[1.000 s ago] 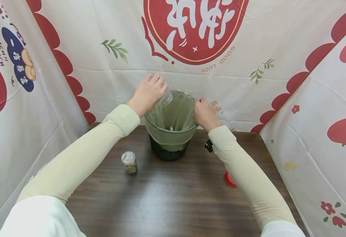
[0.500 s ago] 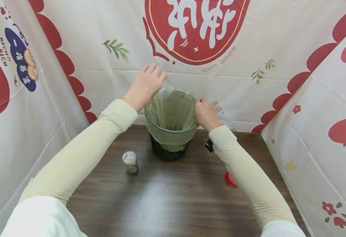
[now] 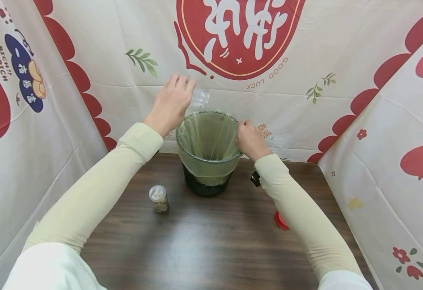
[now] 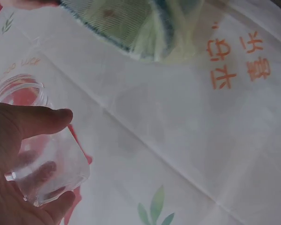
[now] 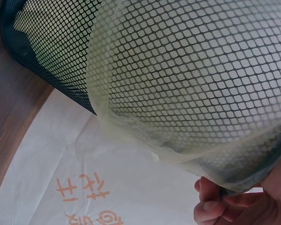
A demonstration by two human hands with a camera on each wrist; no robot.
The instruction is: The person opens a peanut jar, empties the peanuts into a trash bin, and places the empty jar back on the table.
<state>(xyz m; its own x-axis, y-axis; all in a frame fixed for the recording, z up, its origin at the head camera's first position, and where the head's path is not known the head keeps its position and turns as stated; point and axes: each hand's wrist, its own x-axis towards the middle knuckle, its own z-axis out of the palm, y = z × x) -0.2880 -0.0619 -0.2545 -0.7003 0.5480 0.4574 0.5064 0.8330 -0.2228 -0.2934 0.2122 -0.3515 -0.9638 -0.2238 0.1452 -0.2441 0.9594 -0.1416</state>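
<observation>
My left hand (image 3: pixel 169 105) grips a clear plastic jar (image 3: pixel 199 99) above the left rim of a mesh trash bin (image 3: pixel 205 188). In the left wrist view the jar (image 4: pixel 68 157) looks empty, its threaded mouth uncovered, thumb on one side and fingers on the other. A thin yellowish-green bin liner (image 3: pixel 205 171) lines the bin and folds down over its outside. My right hand (image 3: pixel 251 140) holds the bin's right rim, fingers curled at the edge of the liner (image 5: pixel 178 161) in the right wrist view.
A small clear jar (image 3: pixel 158 199) with a pale top and brownish contents stands on the dark wooden table (image 3: pixel 197 241), left of the bin. A red lid-like disc (image 3: pixel 281 220) lies partly behind the right forearm. Printed cloth (image 3: pixel 124 104) encloses the table's back and sides.
My left hand has lifted the jar from inside the bin's mouth, up and to the left, above the rim. A small pale piece seen in the bin earlier no longer shows. The right hand stays put.
</observation>
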